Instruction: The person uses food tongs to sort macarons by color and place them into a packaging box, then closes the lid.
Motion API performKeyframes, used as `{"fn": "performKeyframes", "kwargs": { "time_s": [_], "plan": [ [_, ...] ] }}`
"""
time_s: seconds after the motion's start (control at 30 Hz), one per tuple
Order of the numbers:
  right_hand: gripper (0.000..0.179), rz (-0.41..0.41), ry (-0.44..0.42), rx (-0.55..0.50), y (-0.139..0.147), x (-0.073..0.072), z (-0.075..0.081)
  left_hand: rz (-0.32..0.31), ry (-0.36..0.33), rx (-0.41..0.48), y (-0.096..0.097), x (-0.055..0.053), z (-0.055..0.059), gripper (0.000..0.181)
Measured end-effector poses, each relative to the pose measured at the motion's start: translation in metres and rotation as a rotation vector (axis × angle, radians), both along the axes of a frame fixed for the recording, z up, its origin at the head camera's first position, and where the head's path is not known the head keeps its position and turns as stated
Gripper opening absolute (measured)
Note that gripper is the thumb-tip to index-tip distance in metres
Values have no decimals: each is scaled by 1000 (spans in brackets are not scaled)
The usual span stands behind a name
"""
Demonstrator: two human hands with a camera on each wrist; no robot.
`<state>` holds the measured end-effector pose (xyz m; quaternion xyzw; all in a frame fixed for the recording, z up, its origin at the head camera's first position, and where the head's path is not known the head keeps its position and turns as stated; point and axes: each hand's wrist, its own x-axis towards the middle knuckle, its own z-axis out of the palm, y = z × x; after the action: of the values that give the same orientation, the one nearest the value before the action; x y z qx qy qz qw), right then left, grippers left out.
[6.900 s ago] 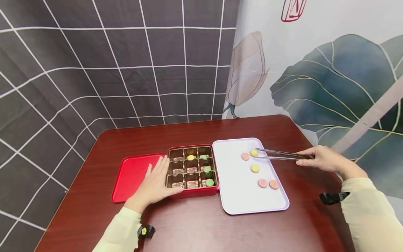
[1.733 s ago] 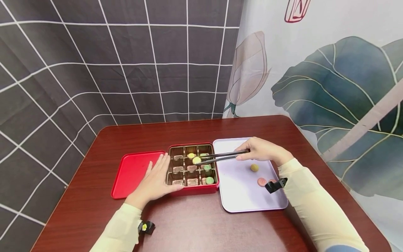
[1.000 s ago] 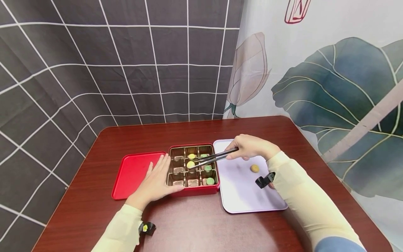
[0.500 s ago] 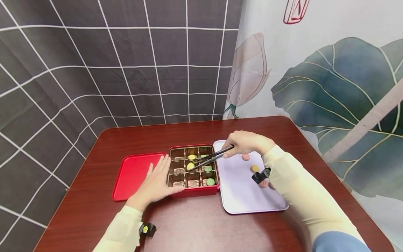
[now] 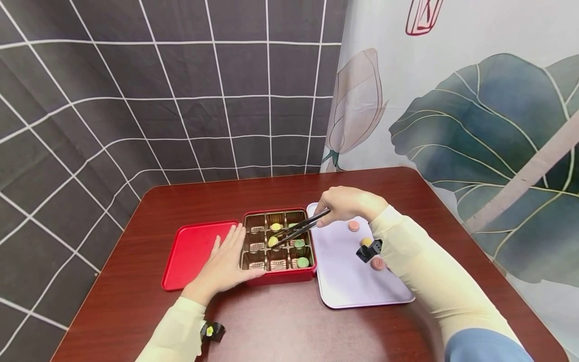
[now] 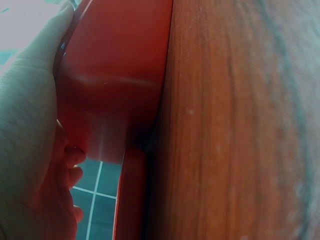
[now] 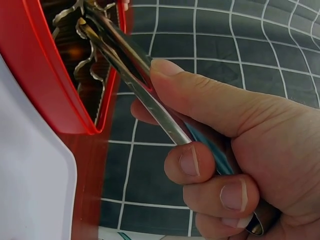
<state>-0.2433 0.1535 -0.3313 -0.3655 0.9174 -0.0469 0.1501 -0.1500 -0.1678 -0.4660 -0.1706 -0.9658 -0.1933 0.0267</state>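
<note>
Mid-worktop (image 5: 267, 322), head view: red box (image 5: 289, 276) with nine-cell liner, lid (image 5: 194, 256) at its 9 o'clock, tray (image 5: 348, 289) at 3. Just changed: yellow piece (image 5: 273, 242) brought over from tray, now down in centre cell, with tongs (image 5: 302, 231) reaching in from 2 o'clock, tips about it. Meaning, by judgement: as good as placed, middle column up to two. Can't tell tips pressing from tips loose.

Right hand (image 5: 346, 202): grip pinching tongs. Left hand (image 5: 221, 265) at box's 8 o'clock: fingers straight, laid along wall, pinching nothing, probably steadying.

In box: far yellow piece (image 5: 276, 227) at 12 o'clock, green piece (image 5: 293, 225) at 1 partly behind tongs, second green piece (image 5: 299, 243) at 3, third green piece (image 5: 303, 262) at 5. On tray: pink piece (image 5: 354, 225) at 12, tray's yellow piece (image 5: 366, 242) at 1 partly behind wrist camera (image 5: 370, 251), second pink piece (image 5: 378, 263) at 4. Possibly more under sleeve, can't tell.

Left wrist view: box wall toward 12 o'clock, thumb alongside, lid edge at 6. Contents out of sight.

Right wrist view: thumb and fingers curled round tongs, tips at 11 o'clock, inside box rim. Tray corner at 8.
</note>
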Motion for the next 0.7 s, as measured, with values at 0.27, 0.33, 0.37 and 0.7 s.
{"fn": "performKeyframes", "kwargs": {
  "time_s": [0.27,0.33,0.37,0.7],
  "plan": [
    [29,3,24,15,-3,0,0,-4,10,-7,1,0,0,117],
    [29,5,24,16,-3,-1,0,-3,11,-9,1,0,-1,118],
    [29,4,27,19,-4,-1,1,-3,11,-9,1,0,-1,118],
    [32,-20,15,25,-5,0,1,0,6,-10,1,0,-1,119]
  ]
}}
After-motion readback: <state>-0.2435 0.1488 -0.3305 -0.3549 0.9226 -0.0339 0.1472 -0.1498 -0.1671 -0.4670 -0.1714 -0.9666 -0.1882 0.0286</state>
